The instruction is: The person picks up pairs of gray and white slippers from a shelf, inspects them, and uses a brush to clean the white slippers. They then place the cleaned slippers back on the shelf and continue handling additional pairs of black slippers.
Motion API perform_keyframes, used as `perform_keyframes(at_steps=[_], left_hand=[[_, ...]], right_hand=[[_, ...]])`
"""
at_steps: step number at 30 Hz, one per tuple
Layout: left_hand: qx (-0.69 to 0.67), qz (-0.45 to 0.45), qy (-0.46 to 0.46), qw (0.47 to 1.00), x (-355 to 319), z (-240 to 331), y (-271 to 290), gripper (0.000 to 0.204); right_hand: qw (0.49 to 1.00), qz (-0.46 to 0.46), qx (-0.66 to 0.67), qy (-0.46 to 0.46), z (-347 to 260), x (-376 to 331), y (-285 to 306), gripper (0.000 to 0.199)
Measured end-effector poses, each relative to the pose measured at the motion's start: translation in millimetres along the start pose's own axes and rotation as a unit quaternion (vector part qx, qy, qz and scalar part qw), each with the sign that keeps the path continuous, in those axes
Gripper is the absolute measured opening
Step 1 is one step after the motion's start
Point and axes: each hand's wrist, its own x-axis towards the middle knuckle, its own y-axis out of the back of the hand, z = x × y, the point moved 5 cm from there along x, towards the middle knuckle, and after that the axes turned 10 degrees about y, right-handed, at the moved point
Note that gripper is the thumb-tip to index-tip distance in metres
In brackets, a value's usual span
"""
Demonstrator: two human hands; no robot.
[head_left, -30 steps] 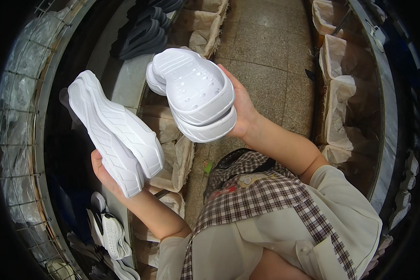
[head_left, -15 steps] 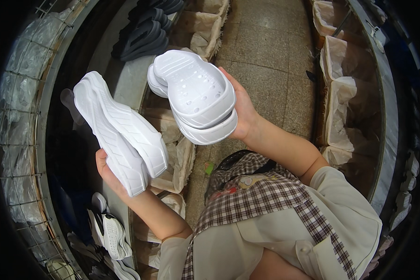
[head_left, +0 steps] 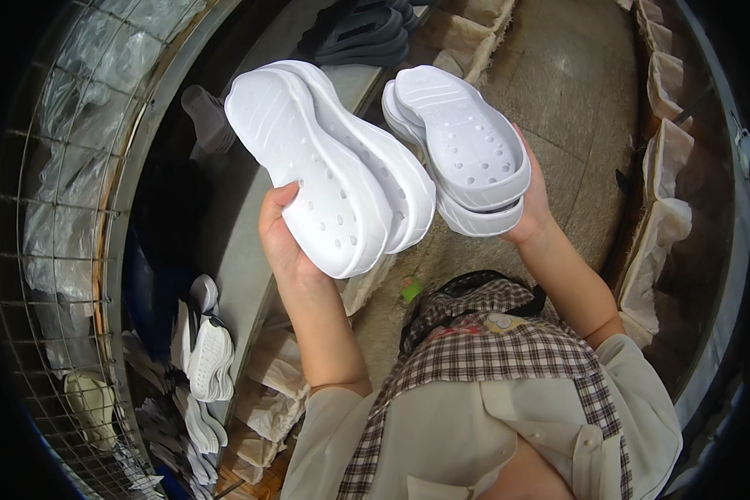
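My left hand (head_left: 282,229) grips a pair of white shoe soles (head_left: 318,179), its thumb lying on the near one. Their hollow inner faces, dotted with small holes, are turned up toward me, the two lying one against the other. On the right, my right hand (head_left: 535,187) holds another pair of white shoe soles (head_left: 468,142), stacked one over the other, with the perforated inside of the upper one showing. Most of my right fingers are hidden behind that stack. The two pairs are side by side, very close together.
Dark grey soles (head_left: 362,35) are heaped on the grey counter (head_left: 267,133) at the far left. Nearer lie white soles (head_left: 211,358). A wire rack (head_left: 75,208) with plastic bags lines the left edge. Cloth-lined baskets (head_left: 665,179) run along the right of the tiled aisle.
The left-hand pair has turned from showing its outer sides to showing its perforated inside, and has come nearer the other pair. Both hands sit farther right in the view, which has shifted.
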Motion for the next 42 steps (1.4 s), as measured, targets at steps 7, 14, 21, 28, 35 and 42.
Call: perform_keyframes(at_steps=[7,14,21,28,35,42], left_hand=[[0.043,0.038,-0.048,0.997,4,0,5,0.054],[0.127,0.004,-0.047,0.991,9,-12,8,0.050],[0.231,0.028,0.094,0.968,46,-80,33,0.045],[0.228,0.015,0.058,0.972,40,-113,50,0.052],[0.135,-0.034,0.049,0.989,48,-117,43,0.058],[-0.106,-0.209,0.079,0.969,53,-109,38,0.065]], right_hand=[[1.000,-0.014,0.009,-0.013,-1,-1,12,0.052],[0.987,-0.034,-0.154,-0.034,5,0,17,0.058],[0.880,-0.086,-0.467,0.030,6,-14,13,0.082],[0.890,-0.106,-0.440,0.053,7,-16,3,0.064],[0.977,-0.052,-0.205,0.014,0,-18,18,0.069],[0.990,-0.104,-0.091,0.003,4,-13,32,0.064]])
